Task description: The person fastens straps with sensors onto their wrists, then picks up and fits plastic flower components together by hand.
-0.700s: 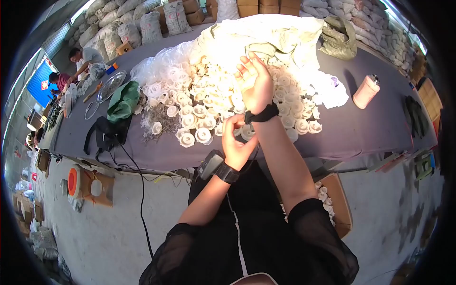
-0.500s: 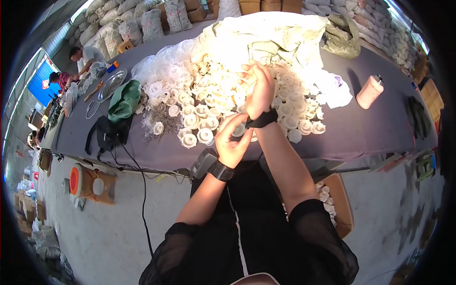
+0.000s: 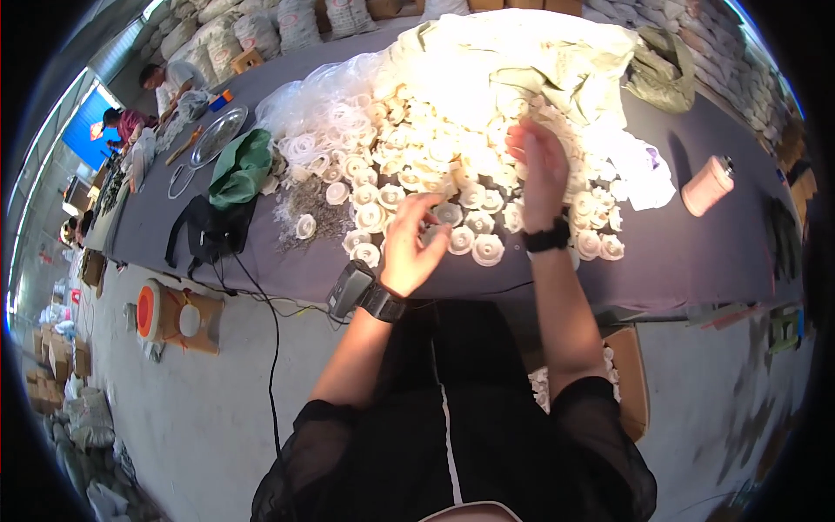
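Worktop covered in grey cloth
White rosette-shaped pieces are heaped at its middle; a green bundle and black pouch are set leftward, a pink cylinder rightward.

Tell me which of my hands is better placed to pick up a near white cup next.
Probably your left hand: its thumb and fingers are parted beside the near cups. Your right hand points past them, toward the back of the pile. I can't tell whether either touches a cup.
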Motion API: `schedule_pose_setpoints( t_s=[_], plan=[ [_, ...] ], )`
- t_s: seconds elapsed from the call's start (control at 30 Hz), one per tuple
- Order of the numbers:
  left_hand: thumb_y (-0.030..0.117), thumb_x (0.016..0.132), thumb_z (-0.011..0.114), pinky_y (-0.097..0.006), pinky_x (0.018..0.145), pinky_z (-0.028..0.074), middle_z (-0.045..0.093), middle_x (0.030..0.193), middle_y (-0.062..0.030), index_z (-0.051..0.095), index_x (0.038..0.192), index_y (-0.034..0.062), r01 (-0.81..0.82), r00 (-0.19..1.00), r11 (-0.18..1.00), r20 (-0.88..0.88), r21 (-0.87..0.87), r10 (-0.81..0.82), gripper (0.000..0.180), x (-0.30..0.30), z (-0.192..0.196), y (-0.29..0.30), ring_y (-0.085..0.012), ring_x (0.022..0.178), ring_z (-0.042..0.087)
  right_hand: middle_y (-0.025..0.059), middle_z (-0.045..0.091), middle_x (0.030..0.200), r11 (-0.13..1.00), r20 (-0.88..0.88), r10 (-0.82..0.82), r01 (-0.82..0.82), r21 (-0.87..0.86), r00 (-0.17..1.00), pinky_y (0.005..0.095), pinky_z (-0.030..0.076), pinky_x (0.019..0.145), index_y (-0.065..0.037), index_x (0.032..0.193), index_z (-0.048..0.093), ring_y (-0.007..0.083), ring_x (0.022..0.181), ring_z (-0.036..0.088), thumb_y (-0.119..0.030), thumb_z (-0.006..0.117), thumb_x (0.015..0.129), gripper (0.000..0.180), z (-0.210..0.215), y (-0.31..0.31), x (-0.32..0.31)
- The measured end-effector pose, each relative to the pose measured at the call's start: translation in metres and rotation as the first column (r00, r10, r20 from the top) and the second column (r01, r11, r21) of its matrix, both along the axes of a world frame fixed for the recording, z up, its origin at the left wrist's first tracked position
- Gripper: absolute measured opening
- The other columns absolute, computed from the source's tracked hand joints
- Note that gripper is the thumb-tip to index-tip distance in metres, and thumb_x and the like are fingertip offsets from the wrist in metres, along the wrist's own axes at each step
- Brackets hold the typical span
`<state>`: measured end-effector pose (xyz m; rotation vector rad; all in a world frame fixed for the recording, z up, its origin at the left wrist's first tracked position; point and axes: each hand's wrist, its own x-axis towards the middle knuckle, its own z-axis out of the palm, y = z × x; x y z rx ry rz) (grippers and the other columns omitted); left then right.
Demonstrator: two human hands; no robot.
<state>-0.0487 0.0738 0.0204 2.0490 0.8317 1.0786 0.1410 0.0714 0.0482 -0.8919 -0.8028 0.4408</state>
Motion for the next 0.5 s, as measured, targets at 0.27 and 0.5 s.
schedule_pose_setpoints(
  t_s=[0.27, 0.5],
  plan=[
    [0.015, 0.070, 0.061, -0.039, 0.079, 0.041, 0.053, 0.101, -0.0132, 0.057, 0.097, 0.0039, -0.374, 0.685, 0.798, -0.440, 0.472, 0.581, 0.029, -0.044, -0.053, 0.038, -0.0304, 0.092, 0.052, 0.0089, 0.054, 0.104, 0.915, 0.990, 0.088, 0.383, -0.125, 0.112, 0.0448, 0.029, 0.095, -0.005, 0.091, 0.060, 0.0273, 0.108, 0.044, -0.008, 0.060, 0.068, 0.023, -0.081, -0.058, 0.026],
    [0.006, 0.070, 0.061, -0.039, 0.062, 0.041, 0.051, 0.079, -0.0136, 0.051, 0.083, 0.0015, -0.476, 0.730, 0.739, -0.255, 0.476, 0.634, 0.018, -0.069, -0.108, 0.021, -0.0304, 0.073, 0.050, 0.0044, 0.046, 0.078, 0.909, 0.982, 0.153, 0.374, -0.182, 0.106, 0.0324, 0.038, 0.070, -0.007, 0.084, 0.053, 0.0202, 0.079, 0.047, -0.013, 0.050, 0.070, 0.016, -0.137, -0.083, 0.021]
  ],
)
